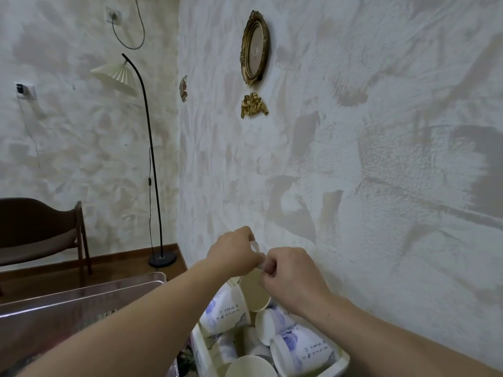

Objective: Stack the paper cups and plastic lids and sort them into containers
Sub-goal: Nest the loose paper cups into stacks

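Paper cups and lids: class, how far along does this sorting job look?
Done: nothing visibly stacked; paper cups lie jumbled in the white bin. In hand: both hands, left and right, pinch clear plastic lids above it. Left: stacking cups, filling the clear container.

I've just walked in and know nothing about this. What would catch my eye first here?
Two bare hands, left hand and right hand, meet at centre, pinching small clear plastic lids above a white bin heaped with paper cups printed in blue. High on the textured wall hangs a gold oval frame; a black floor lamp stands left.
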